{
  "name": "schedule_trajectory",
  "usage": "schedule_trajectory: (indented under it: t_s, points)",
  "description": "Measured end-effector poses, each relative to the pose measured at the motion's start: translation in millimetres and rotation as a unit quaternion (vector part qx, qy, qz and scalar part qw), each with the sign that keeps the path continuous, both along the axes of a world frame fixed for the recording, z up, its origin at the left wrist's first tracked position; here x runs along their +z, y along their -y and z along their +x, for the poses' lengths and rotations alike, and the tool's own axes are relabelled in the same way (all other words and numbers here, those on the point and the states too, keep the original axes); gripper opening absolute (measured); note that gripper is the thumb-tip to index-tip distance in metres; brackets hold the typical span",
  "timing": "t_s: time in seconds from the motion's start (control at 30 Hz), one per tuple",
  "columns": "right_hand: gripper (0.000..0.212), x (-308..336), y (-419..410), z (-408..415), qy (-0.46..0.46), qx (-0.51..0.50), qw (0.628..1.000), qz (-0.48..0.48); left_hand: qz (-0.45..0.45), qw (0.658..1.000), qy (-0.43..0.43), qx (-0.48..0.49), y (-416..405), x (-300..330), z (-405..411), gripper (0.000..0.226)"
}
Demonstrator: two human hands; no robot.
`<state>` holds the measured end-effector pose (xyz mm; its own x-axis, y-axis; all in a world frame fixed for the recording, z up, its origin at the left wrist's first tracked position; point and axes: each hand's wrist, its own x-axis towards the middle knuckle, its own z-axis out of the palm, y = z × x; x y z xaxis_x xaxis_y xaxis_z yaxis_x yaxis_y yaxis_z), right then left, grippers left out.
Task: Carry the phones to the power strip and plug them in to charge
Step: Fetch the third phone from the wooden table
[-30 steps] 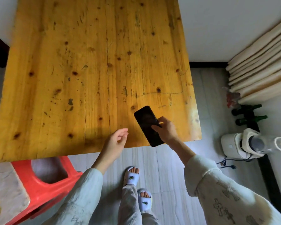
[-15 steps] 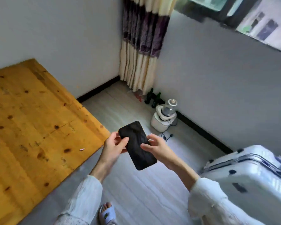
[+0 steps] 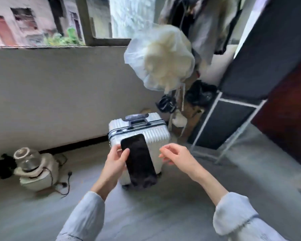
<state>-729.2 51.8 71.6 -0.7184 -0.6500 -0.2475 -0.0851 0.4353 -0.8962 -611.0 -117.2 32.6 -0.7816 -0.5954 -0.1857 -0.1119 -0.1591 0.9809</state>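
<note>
A black phone (image 3: 138, 156) with a dark screen is held up in front of me, tilted with its top away. My left hand (image 3: 115, 164) grips its left edge, thumb on the screen. My right hand (image 3: 176, 156) hovers a little to the right of the phone, fingers loosely curled, holding nothing. No power strip or charging cable is visible in this view.
A silver ribbed suitcase (image 3: 157, 136) stands on the grey floor straight ahead. A white blender (image 3: 36, 168) with a loose cord sits at the left by the wall. A plastic-wrapped bundle (image 3: 161, 58) hangs overhead. A dark fabric rack (image 3: 233, 115) stands at the right.
The view has swung right, away from the wooden table toward the suitcase. The phone has passed from my right hand to my left; my right hand has let go.
</note>
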Motion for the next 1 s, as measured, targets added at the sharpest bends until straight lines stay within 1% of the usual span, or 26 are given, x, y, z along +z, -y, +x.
schedule_trajectory:
  t_s: [0.07,0.13,0.23,0.33,0.43,0.5,0.57,0.67,0.8,0.87,0.93,1.0]
  points:
    - [0.01,-1,-62,-36,-0.002,-0.076,0.997,-0.006,-0.004,0.998,0.011,-0.066,-45,1,-57,0.011]
    - [0.01,-3,-113,-64,-0.002,-0.146,0.989,-0.013,-0.006,0.995,0.018,-0.098,-82,1,-104,0.01]
    - [0.012,-7,-188,-103,0.001,-0.262,0.965,-0.027,-0.01,0.987,0.026,-0.158,-135,1,-180,0.008]
    - [0.013,-13,-251,-136,0.004,-0.339,0.94,-0.026,-0.03,0.978,0.026,-0.204,-186,-4,-246,0.014]
    - [0.018,-19,-311,-178,0.001,-0.41,0.912,-0.025,-0.052,0.964,0.02,-0.26,-243,-11,-312,0.009]
    - [0.018,-19,-341,-208,-0.007,-0.448,0.893,-0.028,-0.063,0.95,0.011,-0.305,-275,-12,-359,0.007]
    - [0.012,-18,-369,-237,-0.012,-0.478,0.877,-0.036,-0.076,0.932,0.01,-0.354,-309,-11,-407,0.006]
    - [0.006,-18,-412,-272,-0.021,-0.518,0.854,-0.039,-0.089,0.912,0.0,-0.401,-369,-8,-466,0.003]
    - [0.005,-22,-480,-305,-0.028,-0.568,0.822,-0.021,-0.108,0.876,0.009,-0.471,-452,-7,-523,0.015]
    - [0.009,-27,-515,-320,-0.021,-0.593,0.804,-0.023,-0.117,0.858,0.015,-0.5,-493,-9,-551,0.023]
    - [0.015,-32,-552,-337,-0.012,-0.614,0.789,-0.029,-0.118,0.846,0.021,-0.519,-535,-14,-577,0.028]
    - [0.015,-36,-589,-354,-0.008,-0.624,0.781,-0.028,-0.112,0.841,0.026,-0.529,-577,-19,-600,0.028]
